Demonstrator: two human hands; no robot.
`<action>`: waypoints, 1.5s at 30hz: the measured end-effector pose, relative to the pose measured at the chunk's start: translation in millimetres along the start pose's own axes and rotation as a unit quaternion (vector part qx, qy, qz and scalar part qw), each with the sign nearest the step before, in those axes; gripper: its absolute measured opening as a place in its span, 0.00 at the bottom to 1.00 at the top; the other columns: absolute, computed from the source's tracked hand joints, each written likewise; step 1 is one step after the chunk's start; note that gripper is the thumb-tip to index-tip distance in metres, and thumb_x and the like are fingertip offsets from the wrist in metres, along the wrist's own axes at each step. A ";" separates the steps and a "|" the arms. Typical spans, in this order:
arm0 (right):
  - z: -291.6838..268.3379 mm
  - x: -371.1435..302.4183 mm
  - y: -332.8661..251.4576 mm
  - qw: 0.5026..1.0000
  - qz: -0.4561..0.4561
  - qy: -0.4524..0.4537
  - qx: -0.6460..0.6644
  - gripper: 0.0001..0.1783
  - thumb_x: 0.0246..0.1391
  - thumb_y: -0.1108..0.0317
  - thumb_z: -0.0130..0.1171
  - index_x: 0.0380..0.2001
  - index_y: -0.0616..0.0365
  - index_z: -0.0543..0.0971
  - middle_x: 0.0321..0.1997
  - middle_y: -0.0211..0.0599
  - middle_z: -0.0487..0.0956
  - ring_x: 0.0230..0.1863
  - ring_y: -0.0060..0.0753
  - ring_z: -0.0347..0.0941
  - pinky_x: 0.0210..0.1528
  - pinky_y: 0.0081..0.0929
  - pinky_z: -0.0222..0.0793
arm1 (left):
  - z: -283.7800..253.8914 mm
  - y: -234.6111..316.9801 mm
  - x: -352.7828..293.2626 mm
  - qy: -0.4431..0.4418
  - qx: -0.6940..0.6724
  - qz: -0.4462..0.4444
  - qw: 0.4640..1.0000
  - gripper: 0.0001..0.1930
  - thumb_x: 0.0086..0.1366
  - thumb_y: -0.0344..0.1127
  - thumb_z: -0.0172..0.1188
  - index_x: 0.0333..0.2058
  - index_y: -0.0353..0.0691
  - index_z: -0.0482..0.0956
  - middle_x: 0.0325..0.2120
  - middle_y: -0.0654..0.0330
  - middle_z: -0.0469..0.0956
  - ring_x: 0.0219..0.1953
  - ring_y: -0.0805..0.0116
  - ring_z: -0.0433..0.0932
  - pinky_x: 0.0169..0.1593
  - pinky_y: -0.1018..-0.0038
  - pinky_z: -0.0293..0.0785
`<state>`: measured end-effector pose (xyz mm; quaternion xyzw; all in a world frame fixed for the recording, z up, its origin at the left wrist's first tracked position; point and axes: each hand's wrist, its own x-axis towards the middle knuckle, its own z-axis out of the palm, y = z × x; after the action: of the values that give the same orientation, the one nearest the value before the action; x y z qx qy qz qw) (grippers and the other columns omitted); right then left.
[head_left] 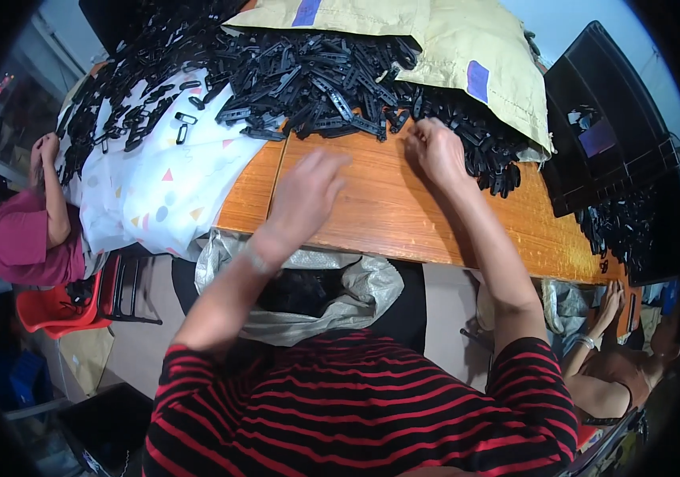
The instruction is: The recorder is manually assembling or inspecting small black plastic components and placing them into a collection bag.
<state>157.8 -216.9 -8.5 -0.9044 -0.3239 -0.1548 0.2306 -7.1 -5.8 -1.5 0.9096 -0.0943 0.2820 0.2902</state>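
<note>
A large heap of slim black plastic parts (312, 83) covers the far middle of the wooden table (372, 211). My left hand (308, 195) is over the bare wood in front of the heap, smeared by motion; whether its fingers hold anything does not show. At the heap's near right edge is my right hand (438, 151), its fingers bent and pressed together, touching or very close to smaller black clip-like pieces (495, 163). What the right fingers pinch, if anything, is hidden.
Pale yellow sacks (475, 48) lie over the heap. A silvery woven sack (376, 282) gapes at the table edge before me. A patterned white cloth (169, 179) with black pieces lies left, black crates (610, 119) right. One person (22, 230) sits left, another (610, 374) right.
</note>
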 end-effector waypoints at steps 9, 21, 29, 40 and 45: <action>26.5 34.3 11.0 0.992 -0.027 -0.073 -0.103 0.16 0.48 0.75 0.55 0.42 0.54 0.79 0.42 0.47 0.74 0.38 0.54 0.77 0.40 0.44 0.74 | 75.3 -39.5 82.2 -0.097 0.190 0.057 0.975 0.11 0.59 0.27 0.52 0.41 0.42 0.76 0.36 0.58 0.72 0.39 0.60 0.76 0.39 0.66 0.76; 1.8 0.5 -13.5 0.988 -0.137 -0.064 0.021 0.12 0.44 0.77 0.60 0.35 0.54 0.82 0.37 0.39 0.77 0.34 0.47 0.77 0.35 0.40 0.74 | 39.5 -37.9 41.0 -0.007 0.042 0.055 0.998 0.13 0.54 0.28 0.63 0.40 0.37 0.79 0.31 0.58 0.79 0.37 0.58 0.76 0.41 0.69 0.74; -15.3 31.2 -31.7 0.923 -0.278 -0.251 -0.089 0.13 0.50 0.72 0.53 0.39 0.50 0.82 0.39 0.40 0.76 0.38 0.45 0.78 0.40 0.37 0.74 | 31.2 -42.0 24.3 -0.054 -0.441 -0.267 0.855 0.13 0.67 0.29 0.56 0.49 0.34 0.74 0.38 0.60 0.81 0.35 0.79 0.78 0.36 0.84 0.74; -9.5 34.5 -20.2 0.921 -0.239 -0.301 -0.067 0.14 0.46 0.68 0.66 0.35 0.58 0.75 0.31 0.43 0.77 0.33 0.49 0.76 0.35 0.41 0.72 | 20.9 -36.7 13.3 -0.044 -0.570 -0.349 0.742 0.14 0.69 0.33 0.55 0.51 0.37 0.74 0.39 0.59 0.81 0.35 0.78 0.80 0.37 0.86 0.77; -16.8 21.8 -34.9 0.967 -0.117 -0.224 0.019 0.16 0.44 0.66 0.69 0.35 0.59 0.76 0.26 0.42 0.78 0.28 0.46 0.75 0.33 0.35 0.72 | 18.1 -33.5 7.1 -0.056 -0.588 -0.357 0.724 0.15 0.70 0.36 0.53 0.52 0.38 0.73 0.38 0.59 0.81 0.33 0.77 0.80 0.37 0.83 0.76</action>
<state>148.8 -190.5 26.2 -0.8675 -0.4734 0.0316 0.1496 18.4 10.9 -25.5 0.5371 0.0742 -0.0058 0.8402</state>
